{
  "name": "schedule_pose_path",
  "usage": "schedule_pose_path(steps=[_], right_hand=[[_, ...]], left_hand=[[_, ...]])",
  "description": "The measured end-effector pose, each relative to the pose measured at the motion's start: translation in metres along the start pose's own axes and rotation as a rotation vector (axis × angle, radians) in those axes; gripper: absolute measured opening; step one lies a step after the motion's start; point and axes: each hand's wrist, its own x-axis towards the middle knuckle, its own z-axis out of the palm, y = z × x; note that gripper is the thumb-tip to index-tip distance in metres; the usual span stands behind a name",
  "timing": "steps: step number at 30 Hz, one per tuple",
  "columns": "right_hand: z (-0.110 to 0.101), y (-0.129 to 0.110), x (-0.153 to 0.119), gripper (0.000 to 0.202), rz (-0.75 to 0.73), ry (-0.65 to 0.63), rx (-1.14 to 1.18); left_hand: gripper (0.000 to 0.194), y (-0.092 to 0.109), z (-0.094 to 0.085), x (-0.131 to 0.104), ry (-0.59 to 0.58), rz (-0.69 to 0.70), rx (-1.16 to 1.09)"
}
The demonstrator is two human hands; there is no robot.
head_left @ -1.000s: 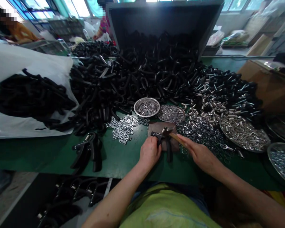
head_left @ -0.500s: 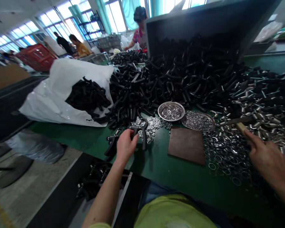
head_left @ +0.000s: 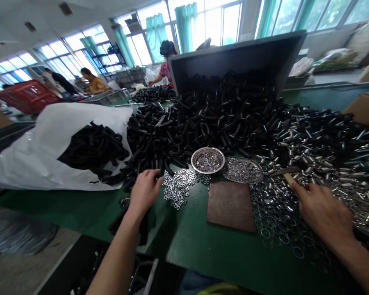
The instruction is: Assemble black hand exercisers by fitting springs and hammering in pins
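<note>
My left hand reaches over the near edge of a heap of black foam-covered handles. Its thumb and index finger are apart, and I see nothing held; the other fingertips are partly hidden. Black hand grips lie under and beside my left wrist. Just right of the fingers small metal nuts are spread out. My right hand is closed round the pale wooden handle of a hammer, its dark head over the metal springs and rings. A brown square pad lies between the hands.
Behind the pad stand a round metal bowl and an oval tray of small parts. Metal rings and springs spread at right. A white sack of black handles lies left. A tipped dark bin stands behind; co-workers sit beyond.
My left hand has let go of the black hand grip and moved left toward the handle heap. My right hand still holds the hammer. The view has tilted up and turned somewhat right.
</note>
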Motion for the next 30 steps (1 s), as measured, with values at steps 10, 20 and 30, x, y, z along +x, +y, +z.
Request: schedule_pose_path(steps=[10,20,30], right_hand=[[-0.008,-0.009,0.027,0.029,-0.09,0.016,0.241],[0.017,0.003,0.052,0.026,-0.078,-0.099,0.395],[0.066,-0.007,0.147,0.03,-0.044,-0.333,0.484]], left_hand=[[0.032,0.176,0.081,0.175,-0.173,0.165,-0.065],[0.031,0.198,0.052,0.185,0.048,0.408,-0.295],[0.027,0.164,0.006,0.068,-0.019,-0.366,-1.914]])
